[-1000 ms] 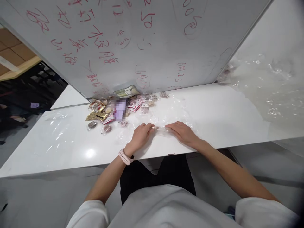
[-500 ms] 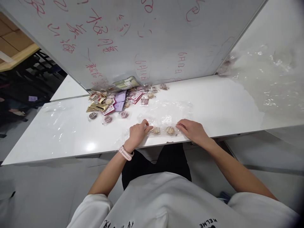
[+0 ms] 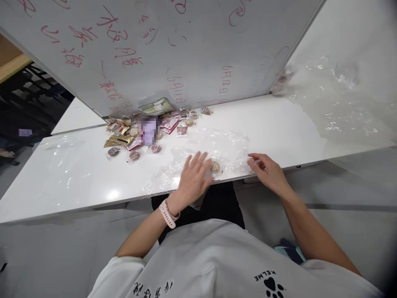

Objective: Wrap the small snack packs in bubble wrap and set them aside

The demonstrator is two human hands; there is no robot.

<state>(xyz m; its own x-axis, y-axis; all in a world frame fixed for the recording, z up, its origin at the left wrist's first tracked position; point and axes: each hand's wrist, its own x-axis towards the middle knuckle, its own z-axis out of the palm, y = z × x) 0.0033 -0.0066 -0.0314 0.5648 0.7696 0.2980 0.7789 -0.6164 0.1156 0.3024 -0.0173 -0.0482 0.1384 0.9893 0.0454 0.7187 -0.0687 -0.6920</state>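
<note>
My left hand (image 3: pixel 194 176) is open, fingers spread, and lies over crinkled clear plastic film (image 3: pixel 229 142) near the table's front edge. Beside its fingertips a pale round wrapped snack (image 3: pixel 215 167) shows through; a second one is hidden, apparently under the hand. At the film's right edge is my right hand (image 3: pixel 269 171), its index finger and thumb slightly apart and the other fingers curled. Nothing shows clearly between them.
A heap of wrapped snacks and packets, with gold packets (image 3: pixel 119 140), stands against the whiteboard (image 3: pixel 198 49). Dark reddish snacks (image 3: pixel 134 156) lie before it. More plastic sheeting (image 3: pixel 347 111) covers the right side of the white table (image 3: pixel 288 128).
My left hand has gone from a pinch at the film's left to spread fingers over a snack. My right hand has shifted right and its fingers have loosened. The film is more crumpled.
</note>
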